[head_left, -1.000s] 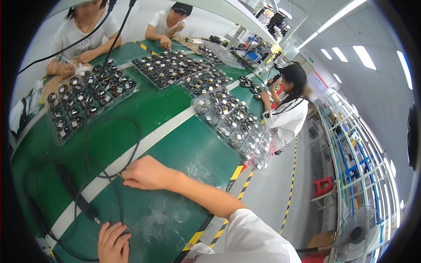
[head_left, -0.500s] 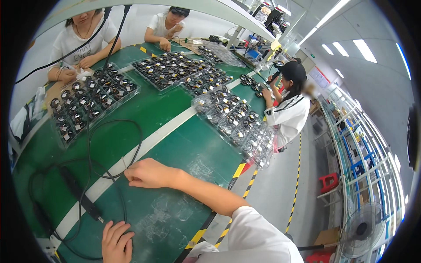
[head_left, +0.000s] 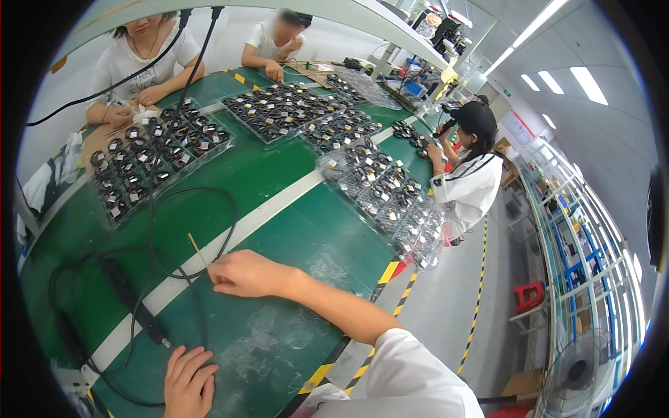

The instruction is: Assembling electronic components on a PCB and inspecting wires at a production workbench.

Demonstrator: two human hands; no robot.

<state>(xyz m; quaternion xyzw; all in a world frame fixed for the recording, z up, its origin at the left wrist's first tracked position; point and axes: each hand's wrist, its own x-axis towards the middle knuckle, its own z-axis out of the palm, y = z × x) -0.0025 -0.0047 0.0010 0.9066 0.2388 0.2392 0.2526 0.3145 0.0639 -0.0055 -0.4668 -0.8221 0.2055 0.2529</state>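
Bright white ceiling panels [head_left: 589, 85] glare at two o'clock; the green worktop [head_left: 313, 233] is well lit; fisheye distortion bows the shelving rack [head_left: 582, 265] at three o'clock, corners black.

a thin, straight stick [head_left: 198, 249], tan at its far end and paler lower down, is pinched in the right hand [head_left: 245, 274], slanting forward and left over the table [head_left: 334, 240].
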